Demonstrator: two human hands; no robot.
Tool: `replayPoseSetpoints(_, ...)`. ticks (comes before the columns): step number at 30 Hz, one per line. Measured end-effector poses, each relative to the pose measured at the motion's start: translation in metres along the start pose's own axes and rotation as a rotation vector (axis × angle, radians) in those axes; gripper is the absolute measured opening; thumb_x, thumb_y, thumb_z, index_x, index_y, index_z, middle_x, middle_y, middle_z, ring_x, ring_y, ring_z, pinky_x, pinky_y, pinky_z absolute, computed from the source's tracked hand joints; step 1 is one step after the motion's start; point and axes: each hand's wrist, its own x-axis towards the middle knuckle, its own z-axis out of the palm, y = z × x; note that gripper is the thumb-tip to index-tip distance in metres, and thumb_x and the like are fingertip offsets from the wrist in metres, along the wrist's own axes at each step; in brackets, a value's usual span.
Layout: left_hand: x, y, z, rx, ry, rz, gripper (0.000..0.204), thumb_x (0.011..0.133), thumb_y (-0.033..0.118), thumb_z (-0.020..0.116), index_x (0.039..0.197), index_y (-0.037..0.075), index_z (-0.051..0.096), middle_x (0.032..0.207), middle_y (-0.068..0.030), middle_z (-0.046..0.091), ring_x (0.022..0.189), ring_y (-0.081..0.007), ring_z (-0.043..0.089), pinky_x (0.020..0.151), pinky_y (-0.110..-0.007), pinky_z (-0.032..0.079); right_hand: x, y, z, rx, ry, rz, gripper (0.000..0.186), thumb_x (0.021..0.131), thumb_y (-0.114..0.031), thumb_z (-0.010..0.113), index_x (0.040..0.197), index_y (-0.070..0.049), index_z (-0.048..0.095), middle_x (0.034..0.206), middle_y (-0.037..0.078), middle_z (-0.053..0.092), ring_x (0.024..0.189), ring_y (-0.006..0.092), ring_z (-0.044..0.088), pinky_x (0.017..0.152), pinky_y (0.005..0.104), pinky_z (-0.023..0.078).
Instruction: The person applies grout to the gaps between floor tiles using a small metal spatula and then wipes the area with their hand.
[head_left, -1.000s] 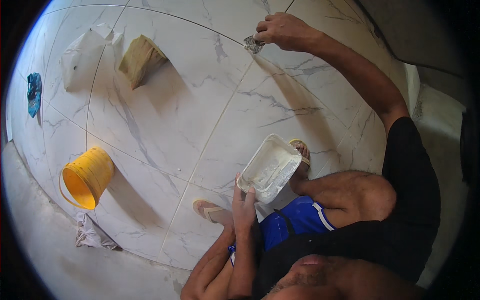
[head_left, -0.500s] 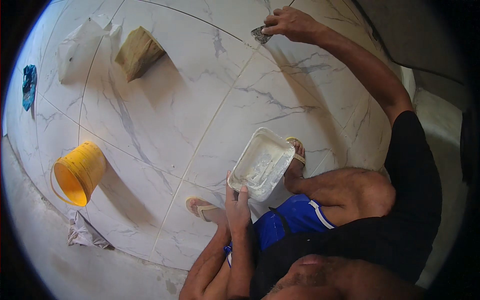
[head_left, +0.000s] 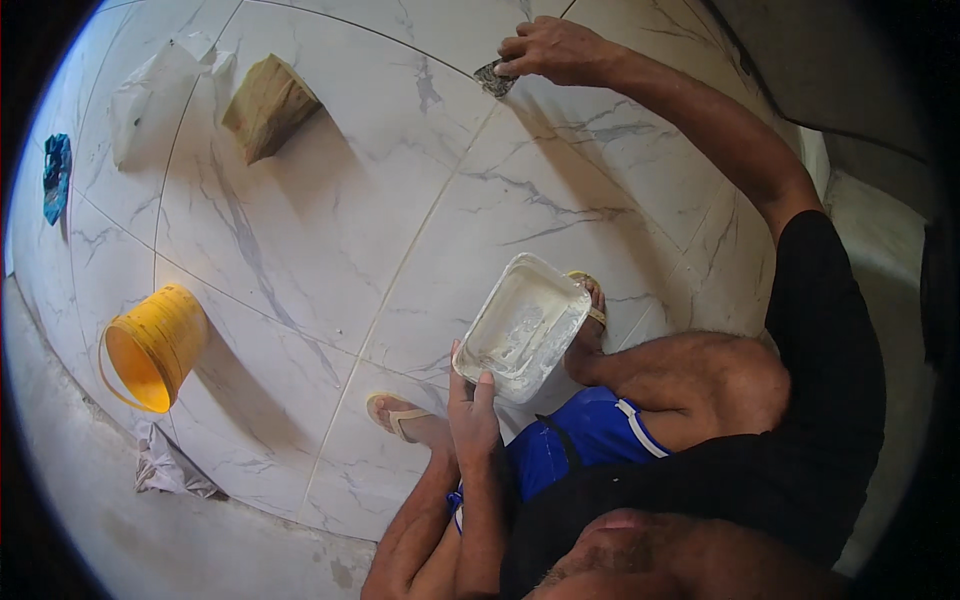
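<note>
My left hand (head_left: pixel 474 415) grips the near corner of a white rectangular plastic tub (head_left: pixel 494 312), with the thumb over its rim. Pale paste is smeared over the tub's inside, and it is held above the floor between my feet. My right arm reaches far forward. At its end, the closed fingers of my right hand (head_left: pixel 562 50) pinch a small dark scraper (head_left: pixel 493 80) blotched with pale residue. The scraper is at the tile floor, where the dark cross joint meets a long pale joint (head_left: pixel 408 262). Its exact shape is partly hidden by my fingers.
A yellow bucket (head_left: pixel 172 325) lies tipped on its side at left. Farther off are a brownish block (head_left: pixel 268 105), a clear plastic bag (head_left: pixel 150 105) and a crumpled blue wrapper (head_left: pixel 57 178). A whitish crumpled bag (head_left: pixel 165 462) lies by the left floor edge.
My right hand has shifted slightly left and toward me with the scraper, along the dark joint. The tub and my left hand have hardly moved.
</note>
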Motion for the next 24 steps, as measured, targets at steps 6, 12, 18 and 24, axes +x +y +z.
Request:
replayPoseSetpoints(6,0.000,-0.003,-0.001,0.030,-0.005,0.012,0.063,0.102,-0.001,0.052,0.160,-0.006,0.029,0.159,-0.0188,0.042,0.145,-0.0268,0.042,0.120,-0.036,0.030,-0.009,0.008,-0.003,-0.050,0.035,0.035,0.030,0.093,-0.009,0.062,0.117,-0.021,0.076,0.110,0.000,0.070,0.100,0.0214,0.068,0.088,0.0378,0.055)
replayPoseSetpoints(12,0.000,0.001,0.002,0.021,0.019,0.014,0.064,0.101,-0.003,0.051,0.160,-0.006,0.028,0.158,-0.0191,0.044,0.144,-0.0269,0.043,0.120,-0.036,0.030,0.001,-0.005,-0.003,-0.069,0.052,0.032,0.023,0.093,-0.010,0.063,0.109,-0.019,0.077,0.107,0.001,0.070,0.099,0.0217,0.068,0.087,0.0374,0.056)
replayPoseSetpoints(18,-0.001,0.006,0.001,0.015,0.013,-0.045,0.063,0.101,-0.001,0.050,0.160,-0.007,0.028,0.158,-0.0201,0.043,0.145,-0.0273,0.042,0.121,-0.036,0.029,0.012,-0.012,-0.002,-0.061,0.005,0.015,0.029,0.091,-0.009,0.064,0.116,-0.021,0.073,0.112,0.001,0.069,0.099,0.0222,0.067,0.085,0.0385,0.056)
replayPoseSetpoints(24,-0.001,-0.013,-0.004,-0.045,0.035,0.052,0.048,0.106,0.005,0.049,0.152,-0.004,0.040,0.144,-0.0174,0.055,0.128,-0.0265,0.059,0.110,-0.038,0.046,-0.029,0.008,-0.013,-0.075,-0.123,0.164,0.028,0.094,-0.012,0.062,0.119,-0.021,0.072,0.112,0.003,0.068,0.100,0.0262,0.068,0.084,0.0429,0.055)
